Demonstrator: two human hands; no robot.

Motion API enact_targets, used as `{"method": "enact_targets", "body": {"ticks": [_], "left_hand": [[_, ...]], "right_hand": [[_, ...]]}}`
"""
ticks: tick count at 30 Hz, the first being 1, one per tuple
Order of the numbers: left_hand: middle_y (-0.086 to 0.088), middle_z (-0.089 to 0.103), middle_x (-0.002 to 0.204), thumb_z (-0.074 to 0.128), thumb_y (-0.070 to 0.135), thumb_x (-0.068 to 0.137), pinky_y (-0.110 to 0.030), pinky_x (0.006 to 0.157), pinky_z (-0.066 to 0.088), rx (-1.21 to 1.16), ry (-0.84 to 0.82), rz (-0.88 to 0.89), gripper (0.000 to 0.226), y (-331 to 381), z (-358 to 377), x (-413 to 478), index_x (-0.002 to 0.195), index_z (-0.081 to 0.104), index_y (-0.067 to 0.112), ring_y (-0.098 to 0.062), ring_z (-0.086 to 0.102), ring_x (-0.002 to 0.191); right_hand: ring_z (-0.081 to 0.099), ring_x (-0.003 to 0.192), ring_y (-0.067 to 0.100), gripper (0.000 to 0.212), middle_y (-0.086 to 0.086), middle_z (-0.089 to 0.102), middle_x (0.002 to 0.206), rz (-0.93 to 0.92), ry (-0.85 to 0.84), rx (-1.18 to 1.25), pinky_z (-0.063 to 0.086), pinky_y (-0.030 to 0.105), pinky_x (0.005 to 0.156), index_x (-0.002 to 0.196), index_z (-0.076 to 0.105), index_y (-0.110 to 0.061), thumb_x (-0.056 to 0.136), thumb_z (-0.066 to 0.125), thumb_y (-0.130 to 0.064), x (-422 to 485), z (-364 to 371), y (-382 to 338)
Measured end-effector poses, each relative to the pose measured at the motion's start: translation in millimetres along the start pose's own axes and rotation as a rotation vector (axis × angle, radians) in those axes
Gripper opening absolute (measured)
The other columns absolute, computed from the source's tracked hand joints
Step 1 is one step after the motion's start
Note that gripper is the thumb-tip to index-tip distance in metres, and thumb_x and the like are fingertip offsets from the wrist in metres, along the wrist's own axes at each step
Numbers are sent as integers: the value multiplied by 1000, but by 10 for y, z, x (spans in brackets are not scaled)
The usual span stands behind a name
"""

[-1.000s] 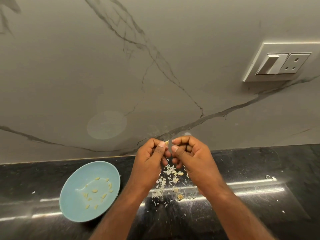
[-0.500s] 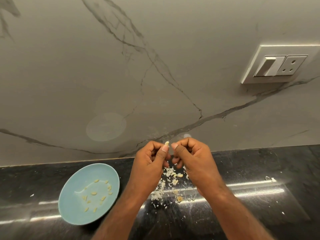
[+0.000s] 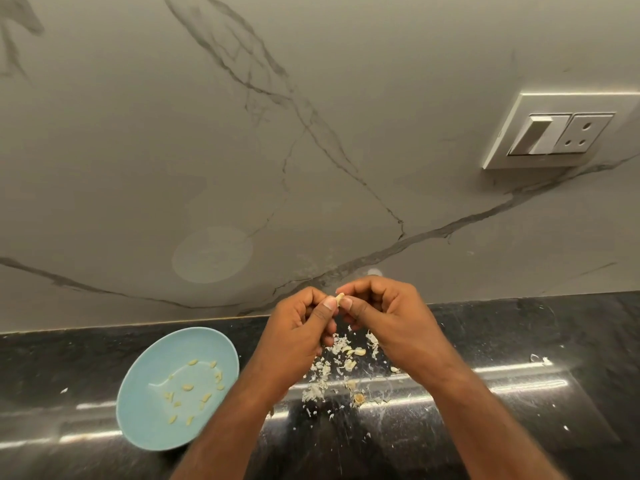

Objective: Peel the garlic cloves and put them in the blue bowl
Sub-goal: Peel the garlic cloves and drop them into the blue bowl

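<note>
**Peeling a garlic clove over a black counter**

Shows left hand (image 3: 294,337) and right hand (image 3: 398,327) raised together above the counter (image 3: 519,341), close to the wall (image 3: 311,133). Note the clove (image 3: 339,299), small and pale, pinched between thumbs and forefingers of both hands, with its upper end poking out above the thumbnails. Both hands curled inward and clamped on the clove, the other fingers folded toward the palms. Cannot tell how much skin is left on it.

Below the hands: skins (image 3: 322,375), white and flaky, scattered on the counter, with a loose clove (image 3: 358,351) lying among them. Further flecks strewn to the right and toward the near edge.

Left of the hands: bowl (image 3: 207,344), light blue, standing on the counter just beside the left forearm. Holds roughly a dozen peeled cloves (image 3: 188,386), spread loosely over its floor, mostly apart from one another.

Upper right: switch plate (image 3: 502,147), white, set in the wall, with one rocker switch and one socket. Note also the grey veins across the wall and the bright streaks of reflected light along the counter.
</note>
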State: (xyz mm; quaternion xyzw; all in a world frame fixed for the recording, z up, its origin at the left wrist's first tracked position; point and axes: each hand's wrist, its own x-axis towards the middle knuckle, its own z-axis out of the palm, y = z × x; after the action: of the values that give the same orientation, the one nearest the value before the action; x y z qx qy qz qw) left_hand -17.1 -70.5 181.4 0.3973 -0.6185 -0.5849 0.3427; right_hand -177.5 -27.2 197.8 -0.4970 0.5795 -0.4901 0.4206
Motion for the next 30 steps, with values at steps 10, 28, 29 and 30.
{"method": "enact_targets", "body": {"ticks": [10,28,29,30], "left_hand": [[-4,65,65,48,46,95,-21,52,45,30,211,128,41,-14,36,-4,71,63,15,-14,59,58],[2,74,78,74,18,85,-25,67,55,17,168,207,3,-20,46,7,86,76,19,-11,68,71],[1,74,78,73,15,86,-23,66,54,-22,176,199,5,-18,68,-1,86,76,19,-10,67,70],[0,73,77,71,13,88,-22,65,53,-62,184,191,7,-16,90,-7,85,75,18,-10,67,69]], "right_hand": [[67,76,23,25,11,73,85,27,47,318,56,28,67,99,70,-3,81,72,-19,6,11,45],[65,70,19,18,13,71,81,121,-1,451,54,26,63,91,69,-2,78,73,-15,-58,45,2],[65,70,18,19,13,70,81,122,3,469,55,26,64,91,69,-2,77,73,-15,-59,58,5],[64,70,18,19,13,70,80,122,5,486,55,27,64,91,69,-2,77,73,-15,-61,70,8]]}}
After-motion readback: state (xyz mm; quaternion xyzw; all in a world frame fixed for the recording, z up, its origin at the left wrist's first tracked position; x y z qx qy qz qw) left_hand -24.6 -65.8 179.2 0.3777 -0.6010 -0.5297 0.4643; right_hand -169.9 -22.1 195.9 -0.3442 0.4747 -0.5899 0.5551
